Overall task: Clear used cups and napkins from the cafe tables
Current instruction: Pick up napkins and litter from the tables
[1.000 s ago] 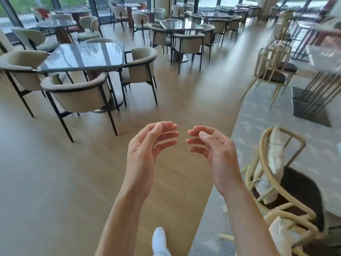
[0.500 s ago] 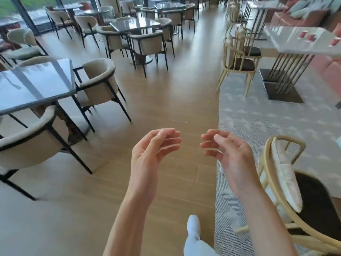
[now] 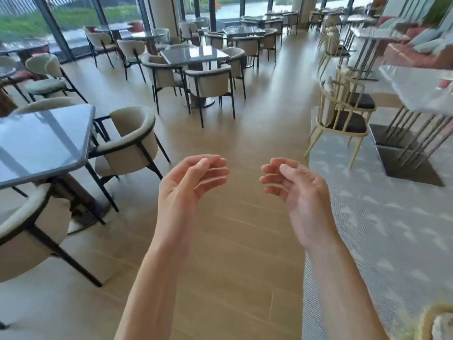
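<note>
You hold both bare arms out in front of you, over the light brown wooden floor [image 3: 228, 241]. Your left hand [image 3: 188, 185] has its palm turned inward, and its fingers curl loosely. Your right hand [image 3: 296, 190] faces it the same way. The two hands are apart, with a gap between the fingertips, and they hold nothing.

No used cups or napkins show clearly on any table you can see. On the white table with thin metal legs [image 3: 416, 92] at your far right, there is a small red thing at the edge, but it is too blurry to tell what it is.

Just to your left is a shiny dark grey square table [image 3: 41, 143]. Two round-backed cream chairs with black legs are near it: one beside its far corner [image 3: 132, 141] and one close to you [image 3: 27, 231]. Further ahead is a second shiny grey square table [image 3: 193, 55] with cream chairs around it. More tables and chairs stand by the tall windows [image 3: 73, 23], too blurred to count.

To your right lies a grey patterned carpet [image 3: 392, 217]. Two pale yellow wooden chairs with dark seats [image 3: 343, 111] stand on it near the white table.
</note>
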